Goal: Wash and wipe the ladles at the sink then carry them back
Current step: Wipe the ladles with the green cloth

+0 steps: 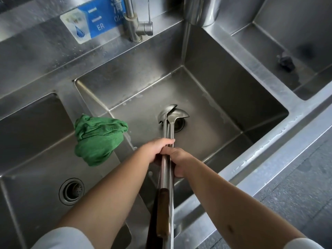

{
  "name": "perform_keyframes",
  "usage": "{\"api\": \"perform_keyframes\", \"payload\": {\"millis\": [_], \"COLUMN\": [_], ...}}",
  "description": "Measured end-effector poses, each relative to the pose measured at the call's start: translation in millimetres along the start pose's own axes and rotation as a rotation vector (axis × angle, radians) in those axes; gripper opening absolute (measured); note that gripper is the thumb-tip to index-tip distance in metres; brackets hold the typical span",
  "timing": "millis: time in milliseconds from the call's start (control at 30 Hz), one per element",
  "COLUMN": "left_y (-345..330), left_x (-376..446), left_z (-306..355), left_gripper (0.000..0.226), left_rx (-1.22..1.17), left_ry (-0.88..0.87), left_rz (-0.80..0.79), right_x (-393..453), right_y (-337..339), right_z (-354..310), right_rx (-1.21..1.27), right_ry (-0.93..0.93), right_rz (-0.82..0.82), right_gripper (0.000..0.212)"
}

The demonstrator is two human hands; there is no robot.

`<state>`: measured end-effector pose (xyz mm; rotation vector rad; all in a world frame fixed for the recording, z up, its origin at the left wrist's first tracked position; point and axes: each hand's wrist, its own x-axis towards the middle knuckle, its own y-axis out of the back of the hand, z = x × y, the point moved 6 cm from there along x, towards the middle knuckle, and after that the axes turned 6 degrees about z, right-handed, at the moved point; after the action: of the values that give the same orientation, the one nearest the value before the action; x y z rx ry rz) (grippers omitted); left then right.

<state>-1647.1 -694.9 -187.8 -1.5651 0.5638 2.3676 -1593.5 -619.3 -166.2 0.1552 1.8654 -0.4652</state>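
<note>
Two long steel ladles (172, 115) hang bowl-down over the drain of the middle sink basin (206, 83), their bowls overlapping. Their handles run back toward me; at least one ends in a brown wooden grip (162, 212). My left hand (156, 150) wraps the handles from the left, and my right hand (177, 161) grips them from the right, just below it. Both hands touch each other around the shafts. A crumpled green cloth (98, 138) lies on the divider between the left and middle basins.
A steel faucet (133, 24) stands behind the middle basin, beside a blue sticker (93, 20). The left basin has a round drain (71, 191). The right basin holds a small dark object (286, 62). A grey floor (296, 186) lies to the right.
</note>
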Motion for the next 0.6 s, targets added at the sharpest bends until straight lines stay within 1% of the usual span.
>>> {"api": "perform_keyframes", "payload": {"millis": [67, 133, 200, 267, 300, 400, 500, 600], "left_y": [-5, -12, -18, -22, -23, -22, -12, 1], "left_x": [-4, -8, -10, -18, -24, -43, -69, -106], "left_z": [-2, -3, -2, 0, 0, 4, 18, 35], "left_gripper": [0.032, 0.028, 0.023, 0.022, 0.023, 0.022, 0.015, 0.012], "left_rx": [-0.022, -0.050, -0.096, -0.131, -0.135, -0.161, -0.197, -0.262], "left_ry": [0.056, 0.076, 0.079, 0.081, 0.073, 0.020, -0.121, -0.262], "left_rz": [-0.058, -0.096, -0.117, -0.112, -0.103, -0.078, -0.046, -0.029], "right_x": [0, 0, -1, -9, -15, -39, -70, -111], "right_y": [1, 4, 7, 8, 8, 6, 1, -10], "right_z": [0, -1, -3, -4, -4, -9, -20, -34], "right_rx": [-0.031, -0.022, -0.034, -0.066, -0.079, -0.121, -0.157, -0.196], "right_ry": [0.037, 0.085, 0.128, 0.158, 0.170, 0.237, 0.297, 0.369], "right_rz": [0.040, 0.095, 0.121, 0.108, 0.100, 0.061, -0.042, -0.138], "right_gripper": [0.041, 0.039, 0.029, 0.013, 0.009, 0.006, 0.008, 0.008]}}
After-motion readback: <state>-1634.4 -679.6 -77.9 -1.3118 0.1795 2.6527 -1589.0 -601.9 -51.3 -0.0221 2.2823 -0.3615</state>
